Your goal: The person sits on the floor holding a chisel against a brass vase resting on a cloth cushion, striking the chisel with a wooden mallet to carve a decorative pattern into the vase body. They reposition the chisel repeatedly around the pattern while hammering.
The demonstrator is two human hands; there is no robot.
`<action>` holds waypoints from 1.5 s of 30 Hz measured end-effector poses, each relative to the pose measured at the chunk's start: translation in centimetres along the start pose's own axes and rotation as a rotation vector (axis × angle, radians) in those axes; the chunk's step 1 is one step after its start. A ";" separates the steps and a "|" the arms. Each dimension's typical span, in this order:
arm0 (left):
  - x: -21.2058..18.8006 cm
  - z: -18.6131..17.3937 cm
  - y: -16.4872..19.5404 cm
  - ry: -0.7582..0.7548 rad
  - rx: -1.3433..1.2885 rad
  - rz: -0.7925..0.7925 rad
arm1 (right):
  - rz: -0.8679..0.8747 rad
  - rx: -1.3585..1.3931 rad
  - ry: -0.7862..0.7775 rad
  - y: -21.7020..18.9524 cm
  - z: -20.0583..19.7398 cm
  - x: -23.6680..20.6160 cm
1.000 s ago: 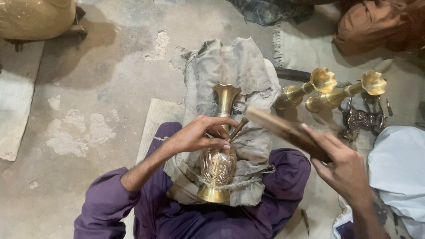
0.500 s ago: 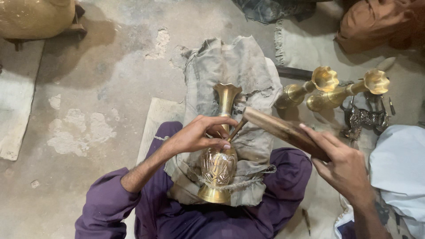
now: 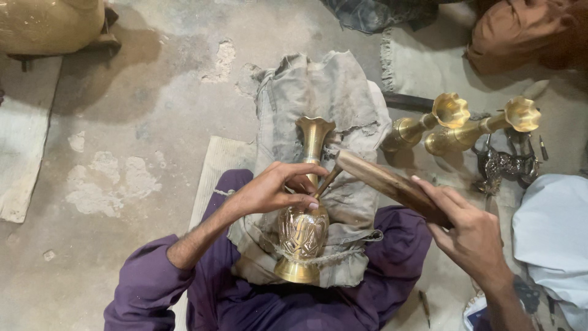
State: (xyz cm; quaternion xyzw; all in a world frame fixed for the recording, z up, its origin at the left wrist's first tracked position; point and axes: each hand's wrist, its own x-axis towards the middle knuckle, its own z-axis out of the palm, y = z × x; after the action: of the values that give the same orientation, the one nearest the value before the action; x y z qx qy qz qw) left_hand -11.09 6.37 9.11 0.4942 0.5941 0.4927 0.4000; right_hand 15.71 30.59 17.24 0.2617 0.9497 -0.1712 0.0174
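Currently: engraved brass vase (image 3: 304, 227) lying on grey padded cloth (image 3: 324, 104) across the lap, flared mouth pointing away, foot toward the body, cord looped around near the foot. Left hand (image 3: 269, 190) curled over the vase neck, fingertips pinching a thin chisel (image 3: 326, 182) against the metal. Right hand (image 3: 471, 236) closed around the handle end of a wooden mallet (image 3: 392, 184), mallet head just at the chisel's top. Two more brass vases (image 3: 465, 125) lying on the floor to the right, near dark metal tools (image 3: 505, 162). Risks, as judged: off-centre strike could skid the chisel and scar the pattern, or hit the fingers; vase could roll on the soft cloth if the cord slackens.
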 end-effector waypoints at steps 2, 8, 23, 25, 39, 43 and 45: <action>-0.1 0.0 0.1 -0.022 -0.027 -0.050 | -0.094 0.067 0.128 0.0 0.0 0.0; 0.0 -0.1 0.2 -0.011 -0.025 -0.011 | -0.127 0.045 0.003 0.8 -0.4 0.4; -0.3 0.2 -0.3 0.005 0.000 -0.023 | -0.012 -0.060 -0.097 0.9 0.5 0.5; -0.3 0.3 -0.5 0.004 0.010 -0.010 | -0.061 0.044 0.040 1.0 0.5 0.5; 0.0 -0.1 0.4 -0.047 -0.036 -0.092 | -0.187 0.241 0.232 1.2 0.4 0.4; 0.0 -0.1 0.4 -0.035 -0.046 -0.072 | -0.085 -0.032 0.063 1.0 -0.1 0.6; 0.0 0.1 0.2 -0.012 -0.050 0.004 | 0.029 0.035 0.061 0.6 -0.1 0.8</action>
State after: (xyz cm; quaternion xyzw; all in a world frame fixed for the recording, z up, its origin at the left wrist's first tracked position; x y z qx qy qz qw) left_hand -10.97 6.40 9.31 0.4884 0.5782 0.5051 0.4148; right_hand 15.34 31.53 17.04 0.2807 0.9428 -0.1794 -0.0138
